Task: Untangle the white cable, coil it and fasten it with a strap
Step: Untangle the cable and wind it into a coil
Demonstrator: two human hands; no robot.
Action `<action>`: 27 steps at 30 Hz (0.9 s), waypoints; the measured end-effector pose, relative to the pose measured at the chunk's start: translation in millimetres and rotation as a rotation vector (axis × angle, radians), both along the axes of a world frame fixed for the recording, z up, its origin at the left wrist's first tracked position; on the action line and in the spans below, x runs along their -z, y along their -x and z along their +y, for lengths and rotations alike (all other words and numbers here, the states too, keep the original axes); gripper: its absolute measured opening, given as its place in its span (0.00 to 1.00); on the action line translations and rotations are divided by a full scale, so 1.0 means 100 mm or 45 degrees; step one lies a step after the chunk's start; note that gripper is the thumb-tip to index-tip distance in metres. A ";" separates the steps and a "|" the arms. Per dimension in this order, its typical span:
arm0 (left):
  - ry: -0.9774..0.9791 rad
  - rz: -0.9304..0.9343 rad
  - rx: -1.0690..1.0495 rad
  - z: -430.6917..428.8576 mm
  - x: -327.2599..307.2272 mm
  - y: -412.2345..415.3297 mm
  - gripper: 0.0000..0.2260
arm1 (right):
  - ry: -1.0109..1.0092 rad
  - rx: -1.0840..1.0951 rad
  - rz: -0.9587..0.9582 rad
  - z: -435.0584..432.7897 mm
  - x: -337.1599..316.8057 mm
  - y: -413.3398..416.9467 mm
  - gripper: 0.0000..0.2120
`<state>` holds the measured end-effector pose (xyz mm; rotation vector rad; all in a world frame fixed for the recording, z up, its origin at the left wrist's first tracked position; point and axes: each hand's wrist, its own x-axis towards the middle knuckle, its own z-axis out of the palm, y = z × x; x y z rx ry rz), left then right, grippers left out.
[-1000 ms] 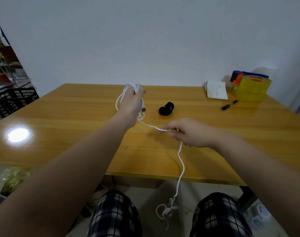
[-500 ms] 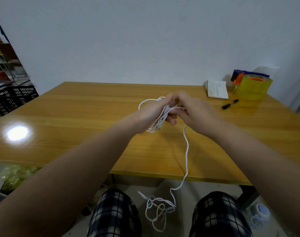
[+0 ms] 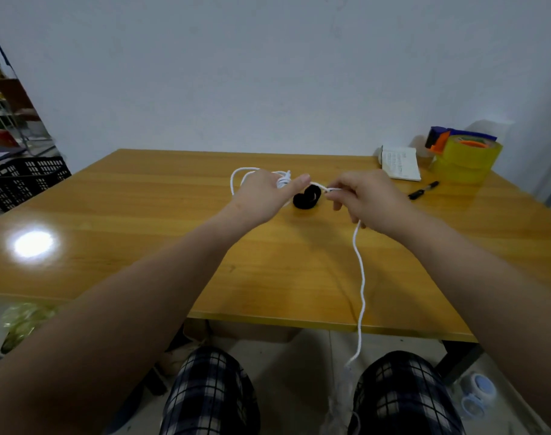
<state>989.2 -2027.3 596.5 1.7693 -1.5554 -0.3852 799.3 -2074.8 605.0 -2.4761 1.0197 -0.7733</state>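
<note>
My left hand holds several loops of the white cable above the middle of the wooden table; a loop arches out to its left. My right hand pinches the cable just right of the left thumb. From the right hand the cable hangs down over the table's front edge to a blurred tail between my knees. The black strap, rolled up, lies on the table between and just behind both hands.
A white notepad, a black pen and yellow tape rolls with a dispenser sit at the table's far right. A black crate stands off the left edge. Tape rolls lie on the floor at right.
The hands moved forward and slightly apart, uncovering the black strap. More cable has been drawn up; the hanging part is straighter and the tangle between my knees has shrunk.
</note>
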 end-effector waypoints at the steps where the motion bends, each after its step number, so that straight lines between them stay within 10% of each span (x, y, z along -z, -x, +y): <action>1: -0.008 -0.036 -0.020 -0.01 0.02 -0.05 0.26 | -0.004 0.022 -0.020 -0.01 -0.03 0.00 0.05; 7: -0.143 0.013 -0.057 0.00 -0.08 -0.08 0.24 | -0.204 0.249 -0.363 -0.18 -0.04 0.00 0.10; 18: -0.322 1.659 0.778 0.14 -0.13 0.38 0.22 | -0.065 0.443 -0.160 -0.31 0.43 0.07 0.23; 27: 0.073 1.594 0.222 -0.07 -0.24 0.22 0.16 | -0.175 -0.175 0.276 -0.01 0.69 -0.13 0.09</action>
